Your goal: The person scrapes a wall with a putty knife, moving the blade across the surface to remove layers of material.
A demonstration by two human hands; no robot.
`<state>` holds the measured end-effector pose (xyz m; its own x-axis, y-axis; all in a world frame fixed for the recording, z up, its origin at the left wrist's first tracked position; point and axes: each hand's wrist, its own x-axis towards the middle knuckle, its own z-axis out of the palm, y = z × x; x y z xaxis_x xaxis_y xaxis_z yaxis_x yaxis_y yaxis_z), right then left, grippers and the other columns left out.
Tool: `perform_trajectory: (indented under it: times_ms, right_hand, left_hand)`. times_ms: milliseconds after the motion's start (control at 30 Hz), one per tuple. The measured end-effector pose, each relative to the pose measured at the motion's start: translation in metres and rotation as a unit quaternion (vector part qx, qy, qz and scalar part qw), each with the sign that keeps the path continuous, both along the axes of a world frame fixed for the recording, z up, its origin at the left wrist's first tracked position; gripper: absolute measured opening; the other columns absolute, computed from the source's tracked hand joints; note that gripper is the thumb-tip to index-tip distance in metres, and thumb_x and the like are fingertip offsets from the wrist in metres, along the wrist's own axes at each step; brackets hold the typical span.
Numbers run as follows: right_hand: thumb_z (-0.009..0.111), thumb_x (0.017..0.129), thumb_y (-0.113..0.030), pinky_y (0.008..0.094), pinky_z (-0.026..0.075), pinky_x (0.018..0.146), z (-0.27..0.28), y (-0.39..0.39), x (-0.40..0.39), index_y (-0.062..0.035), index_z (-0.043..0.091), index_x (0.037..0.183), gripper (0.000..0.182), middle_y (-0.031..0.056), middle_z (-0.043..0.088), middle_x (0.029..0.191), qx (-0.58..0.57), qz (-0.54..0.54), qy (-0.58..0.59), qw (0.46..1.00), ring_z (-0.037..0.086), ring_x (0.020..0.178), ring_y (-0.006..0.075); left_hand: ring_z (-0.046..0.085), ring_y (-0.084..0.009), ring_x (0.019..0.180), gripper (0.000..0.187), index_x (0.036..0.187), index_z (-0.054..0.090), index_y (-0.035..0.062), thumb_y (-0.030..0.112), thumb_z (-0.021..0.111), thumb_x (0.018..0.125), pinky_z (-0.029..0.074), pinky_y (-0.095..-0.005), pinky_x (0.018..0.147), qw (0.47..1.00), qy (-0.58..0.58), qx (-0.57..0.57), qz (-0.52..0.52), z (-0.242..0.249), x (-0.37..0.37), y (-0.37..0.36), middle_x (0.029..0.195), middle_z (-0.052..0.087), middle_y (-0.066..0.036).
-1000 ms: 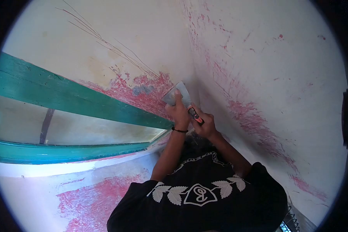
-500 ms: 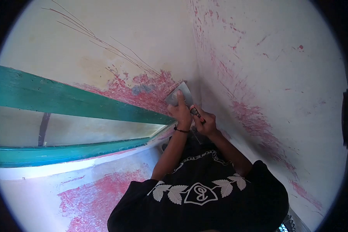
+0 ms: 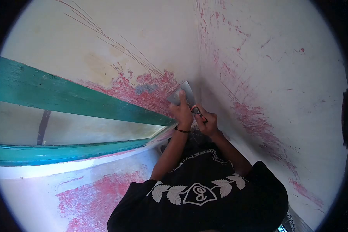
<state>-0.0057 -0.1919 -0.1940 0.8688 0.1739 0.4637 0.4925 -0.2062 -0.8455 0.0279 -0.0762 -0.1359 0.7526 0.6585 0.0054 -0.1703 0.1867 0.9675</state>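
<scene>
A wide-bladed scraper (image 3: 188, 94) lies against the wall at the inner corner, beside a patch of scraped red paint (image 3: 152, 94). My right hand (image 3: 209, 123) is closed around its dark-and-orange handle (image 3: 197, 111). On the blade rests my left hand (image 3: 183, 114), with one finger stretched along the metal and the others curled at its lower edge. A dark bracelet (image 3: 182, 130) circles my left wrist. The blade's working edge points up toward the corner.
A teal wooden frame (image 3: 85, 96) runs from the left to just below my left hand. Thin wire-like strands (image 3: 116, 44) reach across the wall above it. The right wall (image 3: 305, 96) bears red streaks, and another red patch (image 3: 100, 197) marks the lower left wall.
The view has shifted and turned slightly. Both hands and the scraper sit a little farther right in the picture, with the same grip and nearly the same place on the wall.
</scene>
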Motion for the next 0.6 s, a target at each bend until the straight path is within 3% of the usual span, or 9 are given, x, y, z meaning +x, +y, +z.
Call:
perform_trajectory:
  times_ms: [233, 367, 467, 600]
  right_hand:
    - [0.066, 0.088, -0.008, 0.0304, 0.049, 0.057, 0.015, 0.004, 0.0, 0.0007, 0.061, 0.134, 0.048, 0.0135, 0.061, 0.065, 0.032, -0.014, -0.013, 0.999, 0.058, 0.053, 0.018]
    - [0.066, 0.088, -0.01, 0.031, 0.049, 0.056, -0.003, -0.001, 0.0, -0.0001, 0.061, 0.135, 0.048, 0.0136, 0.06, 0.064, 0.015, -0.008, -0.016, 1.0, 0.058, 0.052, 0.0187]
    - [0.066, 0.088, -0.01, 0.0308, 0.048, 0.055, 0.011, 0.0, 0.001, -0.001, 0.061, 0.135, 0.048, 0.0132, 0.059, 0.062, 0.016, -0.006, -0.008, 1.0, 0.057, 0.051, 0.0183]
    - [0.067, 0.088, -0.011, 0.03, 0.047, 0.054, 0.003, 0.004, -0.001, -0.0017, 0.062, 0.134, 0.048, 0.0118, 0.057, 0.06, 0.039, -0.013, 0.0, 0.999, 0.056, 0.05, 0.017]
  left_hand:
    - [0.059, -0.0095, 0.079, 0.034, 0.094, 0.068, -0.0026, 0.031, 0.069, 0.097, 0.048, -0.0286, 0.069, 0.999, -0.014, -0.037, -0.036, -0.003, 0.002, 0.006, 0.091, 0.068, -0.003]
    - [0.058, -0.0093, 0.079, 0.035, 0.094, 0.068, -0.0024, 0.032, 0.069, 0.097, 0.048, -0.0289, 0.07, 0.999, 0.016, -0.034, -0.019, -0.015, -0.002, 0.004, 0.092, 0.067, -0.003]
    - [0.058, -0.0095, 0.08, 0.035, 0.095, 0.068, -0.0028, 0.032, 0.069, 0.097, 0.047, -0.0286, 0.069, 0.999, 0.02, -0.03, 0.02, 0.017, 0.0, -0.003, 0.092, 0.067, -0.003]
    - [0.058, -0.0108, 0.08, 0.037, 0.097, 0.068, -0.0034, 0.034, 0.07, 0.096, 0.048, -0.0291, 0.07, 0.999, 0.018, -0.017, -0.026, 0.004, -0.003, 0.005, 0.093, 0.067, -0.004]
